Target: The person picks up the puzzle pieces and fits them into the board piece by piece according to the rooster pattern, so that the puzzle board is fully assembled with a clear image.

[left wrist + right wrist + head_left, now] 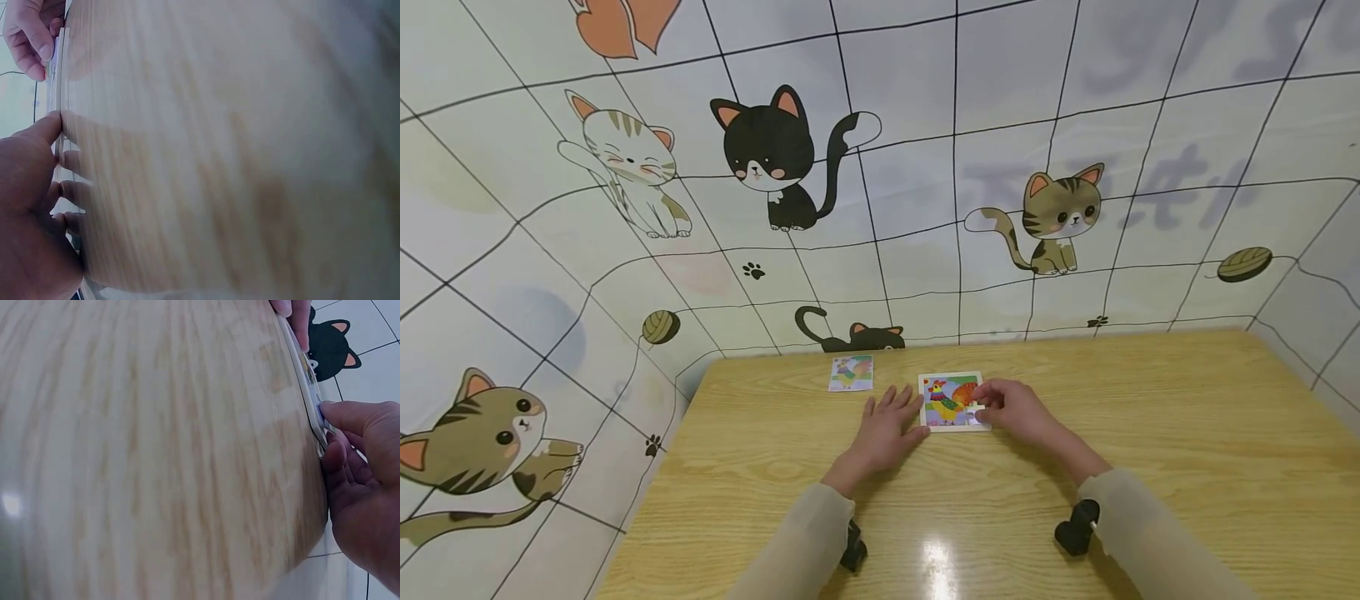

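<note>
A square jigsaw puzzle (946, 403) with a white frame and a colourful rooster picture lies on the table. A pale spot shows at its lower right, partly behind fingers. My left hand (883, 431) rests on the table with fingers spread, touching the puzzle's left edge. Over the right side, my right hand (1017, 412) pinches a small puzzle piece (976, 414) between thumb and fingers. From the right wrist view, the thumb (350, 415) lies on top at the puzzle's border, other fingers curled beneath; most of the piece is hidden.
A small printed card (852, 373) with a paler rooster picture lies to the puzzle's upper left. The wooden table (1150, 433) meets a wall (917, 192) covered with cat drawings and grid lines. Black wrist cameras hang under both sleeves.
</note>
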Motion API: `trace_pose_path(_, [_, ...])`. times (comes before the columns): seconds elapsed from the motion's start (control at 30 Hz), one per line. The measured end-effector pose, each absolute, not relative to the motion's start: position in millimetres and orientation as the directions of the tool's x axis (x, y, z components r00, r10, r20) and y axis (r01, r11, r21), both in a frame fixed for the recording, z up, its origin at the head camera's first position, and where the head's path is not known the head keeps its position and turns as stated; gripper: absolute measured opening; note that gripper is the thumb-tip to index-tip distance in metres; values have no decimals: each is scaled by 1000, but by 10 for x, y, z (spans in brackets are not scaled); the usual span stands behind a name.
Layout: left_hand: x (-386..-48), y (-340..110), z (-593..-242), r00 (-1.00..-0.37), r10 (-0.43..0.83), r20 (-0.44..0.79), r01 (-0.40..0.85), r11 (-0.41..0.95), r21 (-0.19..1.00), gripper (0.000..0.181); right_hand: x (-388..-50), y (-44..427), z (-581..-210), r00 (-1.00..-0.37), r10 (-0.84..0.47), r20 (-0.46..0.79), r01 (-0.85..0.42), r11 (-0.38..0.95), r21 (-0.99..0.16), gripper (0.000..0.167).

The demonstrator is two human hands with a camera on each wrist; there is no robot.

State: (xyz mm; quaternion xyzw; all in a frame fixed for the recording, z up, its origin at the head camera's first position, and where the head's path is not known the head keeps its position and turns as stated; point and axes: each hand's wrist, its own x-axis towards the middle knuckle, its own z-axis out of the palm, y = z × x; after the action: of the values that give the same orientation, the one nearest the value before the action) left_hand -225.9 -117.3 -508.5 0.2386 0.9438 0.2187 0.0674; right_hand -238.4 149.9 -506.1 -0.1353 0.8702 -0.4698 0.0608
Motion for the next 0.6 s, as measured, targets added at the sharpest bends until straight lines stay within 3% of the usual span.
trace_pose_path(0.6, [-2268, -1161, -5092, -879, 476, -12, 420, 786, 453, 58, -2390, 1496, -5104, -959, -282, 12, -171, 548, -819, 24])
